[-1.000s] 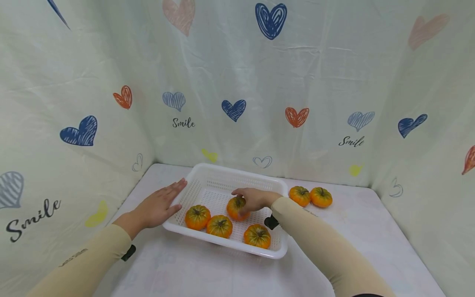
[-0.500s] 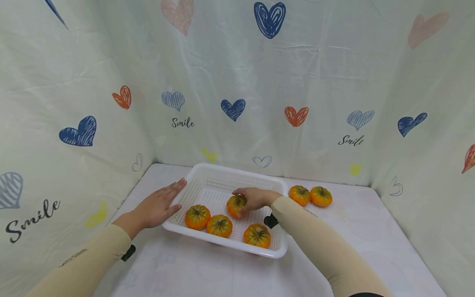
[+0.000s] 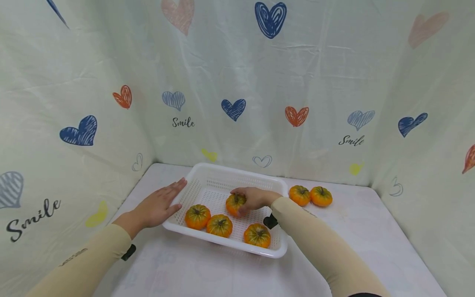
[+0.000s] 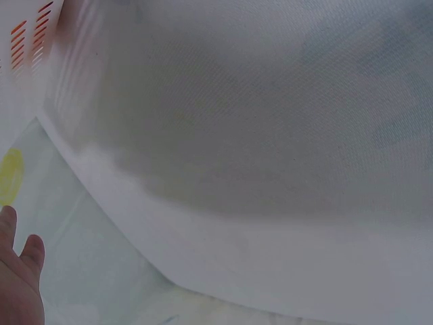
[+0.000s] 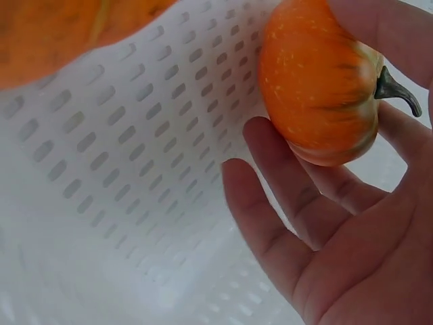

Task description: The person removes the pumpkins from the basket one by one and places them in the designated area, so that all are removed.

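Inside the white plastic basket (image 3: 237,171), my right hand (image 3: 256,198) holds a small orange pumpkin (image 3: 234,205) between thumb and fingers. In the right wrist view the fingers curl round that pumpkin (image 5: 318,81), its dark stem toward the palm. Two more pumpkins lie at the basket's front left, one (image 3: 198,217) beside another (image 3: 219,225), and a third (image 3: 257,235) sits at the front right. My left hand (image 3: 157,205) rests with straight fingers along the basket's left rim. The left wrist view catches only some fingers (image 4: 20,264) of it.
Behind the basket's right end, a pair of pumpkins (image 3: 299,195) (image 3: 321,196) stands on the white-covered table (image 3: 356,231). Curtains (image 3: 237,74) printed with hearts enclose the table at the back and both sides.
My right hand shifts very slightly left with the pumpkin in its grasp. The left hand, the basket and the other pumpkins keep their places.
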The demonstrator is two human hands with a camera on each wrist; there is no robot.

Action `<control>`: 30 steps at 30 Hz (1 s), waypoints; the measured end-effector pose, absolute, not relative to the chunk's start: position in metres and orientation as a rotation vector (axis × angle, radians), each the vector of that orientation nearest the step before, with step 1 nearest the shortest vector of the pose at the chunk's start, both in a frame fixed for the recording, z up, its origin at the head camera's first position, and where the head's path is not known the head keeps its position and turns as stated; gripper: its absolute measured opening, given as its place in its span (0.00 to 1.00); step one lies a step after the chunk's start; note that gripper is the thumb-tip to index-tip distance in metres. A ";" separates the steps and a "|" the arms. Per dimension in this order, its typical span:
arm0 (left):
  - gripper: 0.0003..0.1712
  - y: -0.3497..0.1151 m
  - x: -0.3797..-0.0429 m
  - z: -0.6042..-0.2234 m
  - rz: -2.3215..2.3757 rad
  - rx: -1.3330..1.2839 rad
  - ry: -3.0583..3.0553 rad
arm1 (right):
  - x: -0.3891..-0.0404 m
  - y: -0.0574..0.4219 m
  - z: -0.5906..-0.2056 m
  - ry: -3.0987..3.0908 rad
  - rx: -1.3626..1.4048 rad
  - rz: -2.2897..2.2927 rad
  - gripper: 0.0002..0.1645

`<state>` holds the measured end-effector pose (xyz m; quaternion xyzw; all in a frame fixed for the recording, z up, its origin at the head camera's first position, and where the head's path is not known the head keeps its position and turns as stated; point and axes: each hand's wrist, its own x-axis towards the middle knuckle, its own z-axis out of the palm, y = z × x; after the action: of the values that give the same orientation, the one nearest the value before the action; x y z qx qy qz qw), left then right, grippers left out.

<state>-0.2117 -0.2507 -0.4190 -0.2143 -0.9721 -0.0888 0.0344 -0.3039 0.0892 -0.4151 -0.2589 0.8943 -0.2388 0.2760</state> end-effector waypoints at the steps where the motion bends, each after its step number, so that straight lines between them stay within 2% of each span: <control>1: 0.42 -0.251 -0.212 -0.418 -0.272 -0.664 -2.987 | -0.304 0.089 -0.415 2.411 -0.699 -0.644 0.44; 30: 0.43 -0.251 -0.211 -0.419 -0.283 -0.653 -3.001 | -0.311 0.100 -0.384 2.483 -0.854 -0.917 0.46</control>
<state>-0.2113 -0.2515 -0.4190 -0.2116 -0.9726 -0.0916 0.0286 -0.3107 0.0996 -0.3838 -0.3020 0.8783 -0.3245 0.1791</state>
